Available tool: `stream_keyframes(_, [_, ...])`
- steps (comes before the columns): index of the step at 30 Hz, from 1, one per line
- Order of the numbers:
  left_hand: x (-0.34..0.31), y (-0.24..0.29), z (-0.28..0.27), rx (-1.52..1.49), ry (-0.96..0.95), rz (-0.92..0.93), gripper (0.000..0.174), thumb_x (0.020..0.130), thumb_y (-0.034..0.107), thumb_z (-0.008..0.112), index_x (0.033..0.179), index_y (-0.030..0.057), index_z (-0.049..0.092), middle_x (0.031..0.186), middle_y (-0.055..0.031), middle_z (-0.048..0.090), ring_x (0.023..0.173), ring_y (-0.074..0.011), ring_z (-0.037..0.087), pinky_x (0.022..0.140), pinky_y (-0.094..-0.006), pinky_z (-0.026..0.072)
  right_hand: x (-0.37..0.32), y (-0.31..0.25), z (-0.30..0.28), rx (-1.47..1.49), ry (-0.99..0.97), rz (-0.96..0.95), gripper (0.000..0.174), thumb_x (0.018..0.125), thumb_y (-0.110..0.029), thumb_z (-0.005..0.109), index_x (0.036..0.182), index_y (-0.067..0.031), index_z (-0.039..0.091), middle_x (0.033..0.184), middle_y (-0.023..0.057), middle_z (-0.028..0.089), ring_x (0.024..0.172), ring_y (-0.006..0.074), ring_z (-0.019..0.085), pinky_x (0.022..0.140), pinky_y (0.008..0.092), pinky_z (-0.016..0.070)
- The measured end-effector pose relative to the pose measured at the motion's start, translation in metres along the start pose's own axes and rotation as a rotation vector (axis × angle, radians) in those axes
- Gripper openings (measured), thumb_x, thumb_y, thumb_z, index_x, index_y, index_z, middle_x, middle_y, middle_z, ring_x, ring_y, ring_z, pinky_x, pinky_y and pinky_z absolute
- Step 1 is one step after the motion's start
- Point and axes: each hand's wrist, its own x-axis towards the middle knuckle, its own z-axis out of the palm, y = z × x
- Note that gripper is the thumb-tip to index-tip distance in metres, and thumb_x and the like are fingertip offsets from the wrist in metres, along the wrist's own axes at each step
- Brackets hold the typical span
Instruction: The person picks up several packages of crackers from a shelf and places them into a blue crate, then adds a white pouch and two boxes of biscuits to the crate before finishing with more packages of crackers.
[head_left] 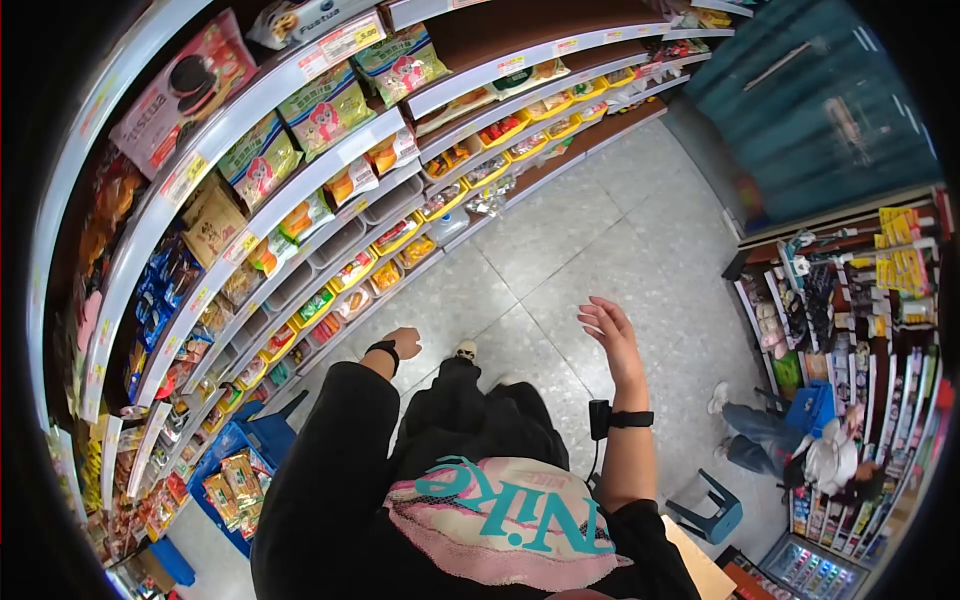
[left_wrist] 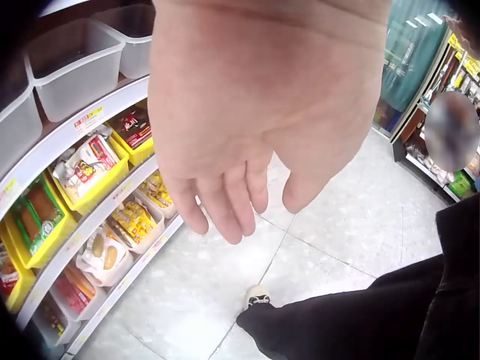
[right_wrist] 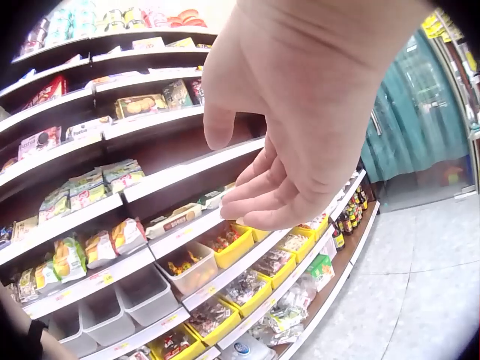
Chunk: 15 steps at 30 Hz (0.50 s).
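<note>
My left hand [head_left: 405, 343] hangs low beside my leg, near the snack shelves, with nothing in it. In the left wrist view its fingers [left_wrist: 225, 199] point down, loosely bent, over the tiled floor. My right hand [head_left: 612, 328] is held out in front over the floor, palm turned inward and fingers apart. The right wrist view shows that hand's fingers [right_wrist: 266, 196] slightly bent and holding nothing, overlapping the shelves behind. Nearest the left hand are yellow bins [left_wrist: 96, 182] of packaged snacks on the lower shelves.
Curved shelving [head_left: 290, 85] with bagged snacks runs along the left and front. A blue crate [head_left: 225, 455] of packets stands behind at left. A blue stool [head_left: 712, 508] and a seated person [head_left: 770, 445] are at right. Teal curtains [head_left: 820, 110] hang behind glass ahead.
</note>
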Motion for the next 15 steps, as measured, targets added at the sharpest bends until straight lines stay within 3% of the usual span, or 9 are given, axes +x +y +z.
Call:
stream_keyframes(7, [-0.048,-0.009,0.072,-0.122,0.116,0.09,0.036,0.083,0.026,0.058,0.113,0.0077,0.06,0.113,-0.0166,0.061,0.107,-0.0327,0.057,0.092,-0.04,0.0451,-0.093,0.036,0.01,-0.011,-0.01,-0.022,0.038,0.094,-0.029,0.052,0.123,-0.0044,0.051,0.112,0.0091,0.062,0.104,0.019,0.059,0.089,0.0301,0.0451])
stream_keyframes(12, [-0.097,-0.028,0.148,-0.013,0.066,0.105,0.036,0.083,0.025,0.057,0.113,0.0049,0.059,0.113,-0.017,0.061,0.107,-0.0332,0.057,0.092,-0.0404,0.045,-0.176,0.081,0.006,0.01,-0.001,-0.014,0.038,0.094,-0.029,0.052,0.122,-0.0046,0.052,0.112,0.0085,0.062,0.103,0.0184,0.06,0.088,0.0298,0.0451])
stream_keyframes(15, [-0.135,-0.038,0.188,0.041,0.004,0.017,0.036,0.084,0.025,0.055,0.113,0.0043,0.06,0.113,-0.0179,0.061,0.107,-0.0337,0.057,0.093,-0.0413,0.0445,-0.227,0.125,0.003,0.036,-0.005,0.042,0.037,0.094,-0.029,0.052,0.121,-0.0044,0.052,0.111,0.0082,0.062,0.103,0.018,0.059,0.088,0.0294,0.0448])
